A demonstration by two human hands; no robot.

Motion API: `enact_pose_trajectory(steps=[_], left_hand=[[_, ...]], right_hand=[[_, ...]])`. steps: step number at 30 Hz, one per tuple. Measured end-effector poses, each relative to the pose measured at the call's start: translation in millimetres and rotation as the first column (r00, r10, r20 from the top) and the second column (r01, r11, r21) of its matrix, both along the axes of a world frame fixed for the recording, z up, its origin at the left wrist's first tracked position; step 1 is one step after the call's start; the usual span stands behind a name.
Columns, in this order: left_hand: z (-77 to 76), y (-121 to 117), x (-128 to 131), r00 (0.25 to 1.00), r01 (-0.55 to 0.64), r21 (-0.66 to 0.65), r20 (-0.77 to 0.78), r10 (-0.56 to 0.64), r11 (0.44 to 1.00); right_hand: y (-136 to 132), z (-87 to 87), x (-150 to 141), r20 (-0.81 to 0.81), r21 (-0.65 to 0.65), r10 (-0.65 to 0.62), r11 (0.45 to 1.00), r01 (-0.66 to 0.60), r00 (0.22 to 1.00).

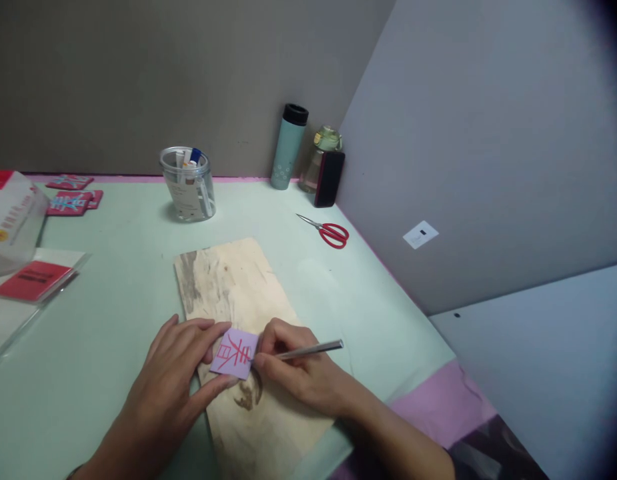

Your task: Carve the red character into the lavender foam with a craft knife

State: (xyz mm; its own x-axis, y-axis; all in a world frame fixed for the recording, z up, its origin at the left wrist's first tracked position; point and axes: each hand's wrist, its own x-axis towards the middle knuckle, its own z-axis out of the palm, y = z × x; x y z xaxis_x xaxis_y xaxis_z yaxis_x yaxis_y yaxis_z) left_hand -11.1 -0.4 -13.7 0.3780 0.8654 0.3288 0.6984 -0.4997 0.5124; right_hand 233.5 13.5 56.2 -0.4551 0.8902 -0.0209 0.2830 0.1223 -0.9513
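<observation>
A small lilac paper square (234,353) with a red character on it lies on a wooden board (238,293). My left hand (175,373) pinches the square at its left edge, thumb below and fingers above. My right hand (293,370) is closed round a thin metal knife or pen (311,349), whose tip touches the right side of the square. Both forearms come in from the bottom edge.
The board rests on a pale green table (113,300). Red scissors (331,232) lie at the right. A clear jar of pens (189,183), a teal flask (289,147) and a bottle (324,160) stand by the wall. Red packets (71,199) and a plastic box (11,220) are at left.
</observation>
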Motion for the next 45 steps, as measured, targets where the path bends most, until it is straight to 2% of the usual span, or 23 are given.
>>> enact_pose_trajectory(steps=[8, 12, 21, 26, 30, 38, 45], left_hand=[[1.7, 0.6, 1.7, 1.000, 0.000, 0.003, 0.007, 0.000, 1.000], [1.8, -0.5, 3.5, 0.999, -0.021, 0.005, 0.035, 0.021, 1.000], [1.3, -0.5, 2.6, 0.999, -0.024, 0.003, 0.033, 0.024, 1.000], [2.8, 0.0, 1.3, 1.000, -0.003, -0.005, 0.000, 0.003, 1.000], [2.0, -0.1, 2.7, 1.000, -0.012, 0.007, 0.022, 0.012, 1.000], [1.2, 0.7, 1.0, 1.000, -0.006, 0.018, 0.003, 0.006, 1.000], [-0.1, 1.2, -0.2, 1.000, -0.005, 0.017, -0.012, 0.005, 1.000]], right_hand=[[-1.0, -1.3, 1.2, -0.045, -0.036, 0.035, 0.999, -0.036, 0.998], [-1.3, -5.0, 0.5, -0.079, -0.042, -0.015, 0.999, 0.011, 0.997], [-1.8, 0.4, -2.2, 0.032, 0.038, -0.041, 0.998, 0.039, 0.999], [-0.7, 0.6, 0.5, -0.006, 0.013, 0.018, 1.000, -0.018, 1.000], [-1.0, -2.7, 0.6, -0.039, -0.004, -0.004, 1.000, 0.004, 0.999], [-2.1, 0.0, -2.6, 0.022, 0.027, -0.049, 0.998, 0.048, 0.999], [-0.3, 1.3, -0.6, 0.019, 0.032, 0.014, 0.999, -0.015, 1.000]])
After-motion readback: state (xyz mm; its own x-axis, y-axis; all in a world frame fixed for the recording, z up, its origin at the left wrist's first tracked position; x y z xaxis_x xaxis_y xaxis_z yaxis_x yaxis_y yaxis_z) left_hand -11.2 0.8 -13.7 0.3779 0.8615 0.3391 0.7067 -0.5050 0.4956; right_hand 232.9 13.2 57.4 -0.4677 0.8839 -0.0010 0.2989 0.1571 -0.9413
